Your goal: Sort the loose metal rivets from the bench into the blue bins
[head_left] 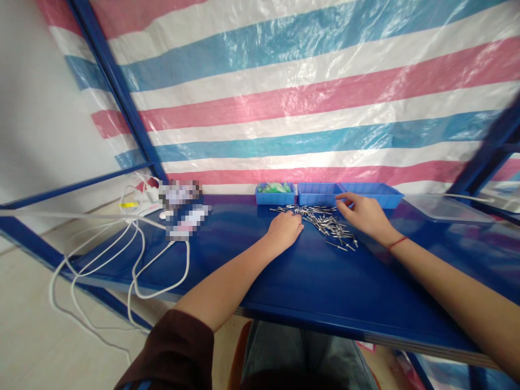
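**Both hands at the pin pile, trays just behind**

Pile of small metal pins point(329, 223) lies loose on the blue bench point(309, 281), spread flat rather than heaped, so single pcs can likely be picked off the edges. It sits between the two hands and just in front of the trays, w/ a few strays trailing toward the near right.

Left hand point(284, 230) rests palm-down at the pile's left edge, fingers curled in and touching the nearest pins; can't tell if it's actually got one pinched. Right hand point(365, 214) reaches in from the other side, fingers bent and loosely parted, fingertips at the pile's far right corner near the tray rim. Nothing visibly gripped there either. A red string point(397, 243) is around that wrist.

Three blue trays stand in a row along the back: a small one point(275, 199) w/ greenish bits inside, a middle one point(319, 199), and a wider one point(376, 196). Being right behind the pile, they're within short reach of both hands; contents of the latter two not visible.

Further right, a clear plastic lid or tray point(447, 208). To the left, white cables point(138, 254) loop off the bench edge. Striped tarp point(309, 97) hangs behind.
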The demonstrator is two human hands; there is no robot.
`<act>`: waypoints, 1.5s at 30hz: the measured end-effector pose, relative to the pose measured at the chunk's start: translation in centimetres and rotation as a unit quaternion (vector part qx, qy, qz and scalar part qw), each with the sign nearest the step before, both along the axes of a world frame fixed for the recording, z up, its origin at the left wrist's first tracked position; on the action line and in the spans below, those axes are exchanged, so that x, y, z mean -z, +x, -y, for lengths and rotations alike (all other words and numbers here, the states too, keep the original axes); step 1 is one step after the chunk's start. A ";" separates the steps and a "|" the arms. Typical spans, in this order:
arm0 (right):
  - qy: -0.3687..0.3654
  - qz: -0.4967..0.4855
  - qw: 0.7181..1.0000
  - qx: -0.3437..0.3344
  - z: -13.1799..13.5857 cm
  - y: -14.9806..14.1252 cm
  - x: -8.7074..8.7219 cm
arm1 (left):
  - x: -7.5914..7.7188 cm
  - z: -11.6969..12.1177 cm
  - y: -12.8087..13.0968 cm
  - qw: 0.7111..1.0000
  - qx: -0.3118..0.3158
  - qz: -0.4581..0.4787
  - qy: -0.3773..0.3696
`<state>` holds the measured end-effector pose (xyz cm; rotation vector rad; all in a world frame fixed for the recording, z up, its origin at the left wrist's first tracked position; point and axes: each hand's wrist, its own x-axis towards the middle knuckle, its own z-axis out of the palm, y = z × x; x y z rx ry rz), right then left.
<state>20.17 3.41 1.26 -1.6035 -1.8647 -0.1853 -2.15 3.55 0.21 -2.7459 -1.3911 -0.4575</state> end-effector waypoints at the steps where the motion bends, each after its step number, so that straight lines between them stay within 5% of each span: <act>1: -0.003 0.003 1.000 -0.012 0.2 -0.4 0.0 | 0.0 -0.1 0.0 1.000 0.002 0.003 -0.004; 11: -0.047 -0.023 0.993 -0.104 0.7 -1.7 0.3 | 0.5 -0.4 -0.1 0.999 -0.008 0.028 -0.020; 19: -0.120 -0.200 0.942 -0.242 1.4 -3.7 0.4 | 0.5 -0.4 0.9 0.978 0.059 0.190 -0.059; 25: -0.128 -0.257 0.926 -0.243 1.9 -4.4 -0.1 | 0.4 0.0 1.5 0.960 0.057 0.256 -0.096; 31: -0.165 -0.341 0.902 -0.208 2.2 -4.4 -0.7 | 0.6 -0.2 1.7 0.897 0.026 0.406 -0.173; 39: -0.229 -0.376 0.860 -0.257 2.4 -4.9 -0.4 | -0.2 0.2 1.6 0.858 0.036 0.486 -0.161; 45: -0.255 -0.360 0.862 -0.250 2.6 -5.0 -0.4 | -0.2 0.3 1.6 0.849 0.079 0.503 -0.139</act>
